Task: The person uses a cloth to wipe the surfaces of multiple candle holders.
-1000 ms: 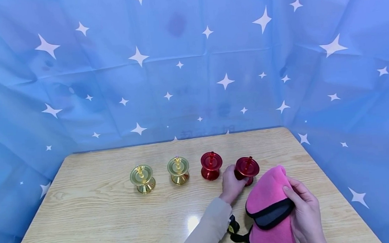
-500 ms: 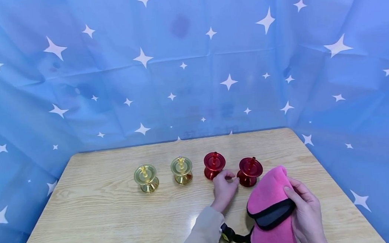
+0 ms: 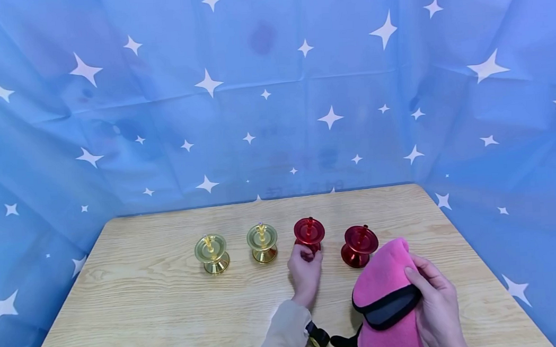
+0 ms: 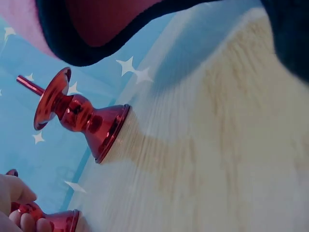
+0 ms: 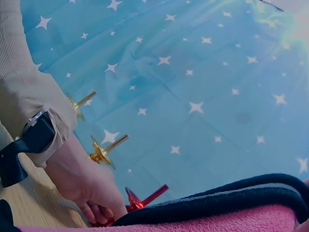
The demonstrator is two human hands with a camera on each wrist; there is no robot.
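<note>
My left hand [image 3: 305, 275] curls its thumb and fingers round the waist of a red metal candle holder [image 3: 309, 229], which stands upright on the table; the fingers hide part of its stem. A second red candle holder [image 3: 359, 247] stands just to the right, seen side-on in the left wrist view, untouched. My right hand [image 3: 436, 302] pinches a folded pink fleece cloth [image 3: 384, 270] with black edging, a grey inner side and a black loop. The cloth hangs in front of the right-hand red holder, and covers the lower right of the right wrist view.
Two gold candle holders, one at far left [image 3: 211, 253] and one nearer the middle [image 3: 262, 242], stand in the same row. They all rest on a wooden table [image 3: 172, 318]. A blue star-patterned curtain [image 3: 274, 115] surrounds its back and sides.
My left hand has let go of the right-hand red candle holder, moved left and taken hold of the other red one. My right hand keeps the cloth almost still.
</note>
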